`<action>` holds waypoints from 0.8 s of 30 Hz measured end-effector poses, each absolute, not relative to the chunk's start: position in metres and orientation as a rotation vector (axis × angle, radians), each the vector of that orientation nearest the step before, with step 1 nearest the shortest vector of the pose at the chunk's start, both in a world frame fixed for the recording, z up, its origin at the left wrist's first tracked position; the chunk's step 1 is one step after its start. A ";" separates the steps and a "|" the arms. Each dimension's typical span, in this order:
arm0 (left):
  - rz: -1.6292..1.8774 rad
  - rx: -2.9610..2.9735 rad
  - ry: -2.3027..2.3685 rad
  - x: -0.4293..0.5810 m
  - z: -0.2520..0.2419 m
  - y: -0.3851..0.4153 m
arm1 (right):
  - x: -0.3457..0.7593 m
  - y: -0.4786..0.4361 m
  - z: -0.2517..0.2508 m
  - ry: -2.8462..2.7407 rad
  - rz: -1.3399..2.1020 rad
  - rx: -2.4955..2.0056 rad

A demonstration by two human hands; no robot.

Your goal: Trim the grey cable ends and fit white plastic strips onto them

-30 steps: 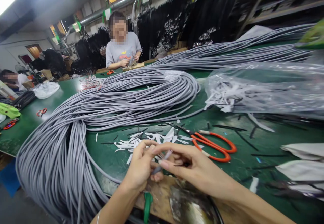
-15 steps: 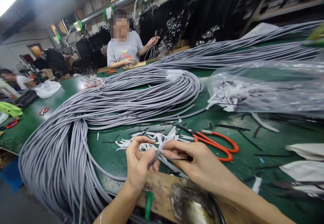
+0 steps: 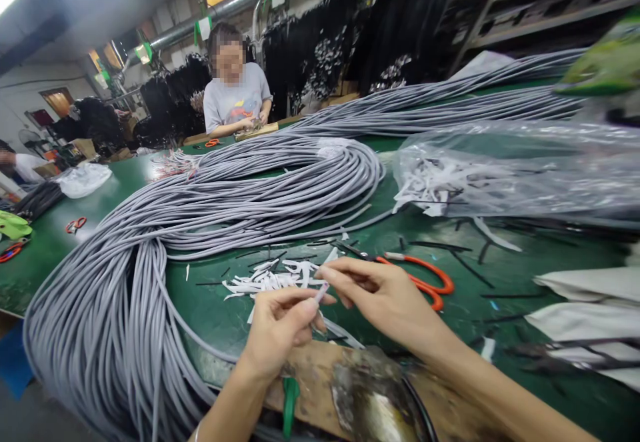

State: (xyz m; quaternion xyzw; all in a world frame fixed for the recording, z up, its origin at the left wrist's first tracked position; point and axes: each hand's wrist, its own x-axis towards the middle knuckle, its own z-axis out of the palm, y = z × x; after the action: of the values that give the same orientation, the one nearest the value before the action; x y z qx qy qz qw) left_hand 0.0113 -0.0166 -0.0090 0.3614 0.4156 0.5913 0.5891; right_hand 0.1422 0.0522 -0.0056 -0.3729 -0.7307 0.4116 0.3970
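Observation:
My left hand (image 3: 280, 322) pinches a grey cable end (image 3: 322, 292) between thumb and fingers, its pale tip with a touch of pink pointing up to the right. Just beyond that tip is my right hand (image 3: 385, 299), fingertips pressed together; what they hold, if anything, is too small to make out. White paper-like strips (image 3: 260, 281) lie in a pile behind both hands. Orange-handled scissors (image 3: 443, 275) rest on the green table (image 3: 200, 309), partly hidden behind my right hand. A large bundle of grey cables (image 3: 225, 202) loops across the table and hangs over its left edge.
A clear plastic bag (image 3: 525, 169) with white scraps lies at right. Whitish gloves (image 3: 575, 322) and dark-handled tools sit at the right edge. A worn wooden board (image 3: 310, 375) carries a green clip (image 3: 290, 402). Across the table sits another person (image 3: 235, 102).
My right hand has drawn back from the cable end, whose pale tip now shows. The black strip by my right fingers is no longer visible. The person opposite has lowered a raised hand.

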 end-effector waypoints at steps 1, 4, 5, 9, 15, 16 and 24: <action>1.344 0.866 0.993 0.012 -0.009 -0.016 | 0.143 0.050 -0.002 -1.822 1.099 -0.915; 1.285 0.911 1.026 0.012 -0.011 -0.017 | 0.144 0.043 0.004 -1.869 1.162 -0.819; 1.260 0.940 1.048 0.011 -0.012 -0.018 | 0.144 0.041 0.005 -1.905 1.146 -0.799; 1.222 1.272 1.267 0.012 -0.015 -0.022 | 0.145 0.039 0.001 -1.987 0.998 -0.823; 1.306 1.709 1.359 0.016 -0.018 -0.024 | 0.143 0.041 -0.001 -1.920 1.065 -0.898; 1.320 1.679 1.383 0.016 -0.018 -0.023 | 0.143 0.042 -0.001 -1.876 1.083 -0.901; 1.282 1.469 1.413 0.016 -0.016 -0.022 | 0.147 0.039 0.002 -1.898 1.139 -0.860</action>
State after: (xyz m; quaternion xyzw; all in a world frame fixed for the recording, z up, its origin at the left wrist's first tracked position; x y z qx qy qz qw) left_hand 0.0163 -0.0224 -0.0159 0.5696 0.5476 0.4970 0.3587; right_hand 0.1471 0.0385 0.0022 -0.3358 -0.7412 0.4447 0.3744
